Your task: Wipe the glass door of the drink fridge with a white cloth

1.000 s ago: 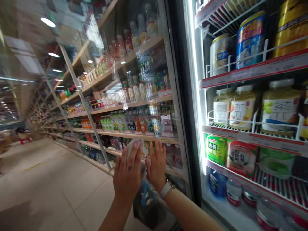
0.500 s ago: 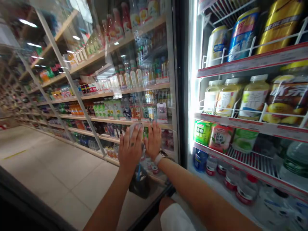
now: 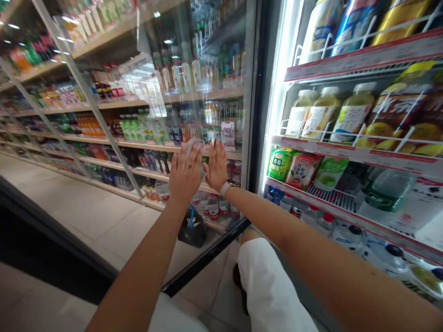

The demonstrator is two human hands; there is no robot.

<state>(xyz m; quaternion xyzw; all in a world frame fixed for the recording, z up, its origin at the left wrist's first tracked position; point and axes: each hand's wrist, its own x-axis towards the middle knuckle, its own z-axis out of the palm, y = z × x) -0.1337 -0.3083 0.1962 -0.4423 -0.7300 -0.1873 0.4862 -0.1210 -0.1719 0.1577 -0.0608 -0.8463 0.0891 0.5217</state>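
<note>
My left hand [image 3: 185, 174] presses a thin whitish wiping cloth [image 3: 195, 144] against the glass door [image 3: 235, 60], with its fingers long and close together over the cloth. Beside it my right hand [image 3: 217, 168] lies flat on the same glass, palm forward and fingers stretched out. A bit of the cloth shows between the two hands, near the right thumb. How much cloth lies under the palms is hidden. A pale band circles my right wrist.
The glass door of the lit drinks cooler stands open, with its black lower frame [image 3: 207, 258] running across the tiled floor. Cooler shelves [image 3: 346, 157] with bottles and cartons are at right. Through the glass appear store shelves [image 3: 86, 136] and a dark bin [image 3: 192, 233].
The view has tilted down, so the shelves and both hands sit higher in the picture and more floor and leg shows. Both hands remain on the glass with the cloth.
</note>
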